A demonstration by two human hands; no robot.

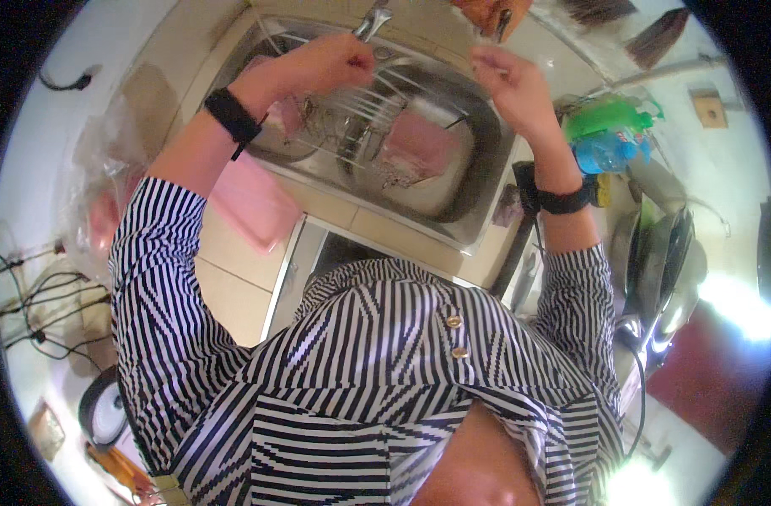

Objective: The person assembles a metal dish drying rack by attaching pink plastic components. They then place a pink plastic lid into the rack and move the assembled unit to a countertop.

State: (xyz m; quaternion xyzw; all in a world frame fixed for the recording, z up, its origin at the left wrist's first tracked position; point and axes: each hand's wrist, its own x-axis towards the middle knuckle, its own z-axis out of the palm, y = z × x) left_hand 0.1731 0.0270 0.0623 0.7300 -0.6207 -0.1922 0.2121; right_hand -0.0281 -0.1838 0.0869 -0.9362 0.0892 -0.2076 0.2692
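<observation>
Both my arms reach over a steel sink with basins on its left and right. My left hand is curled above the left side, close beside a shiny metal fitting that looks like a tap. Whatever its fingers may hold is hidden. Up at the right, my right hand has its fingers bent together below an orange object at the top edge; anything between them is too small to name. A pink, flat-looking thing lies in the right basin, and another pink piece shows at the left basin.
A pink plastic tray lies on the tiled counter at the left, near a clear plastic bag. Green and blue bottles stand right of the sink. Several pans lean at the right. Cables hang far left.
</observation>
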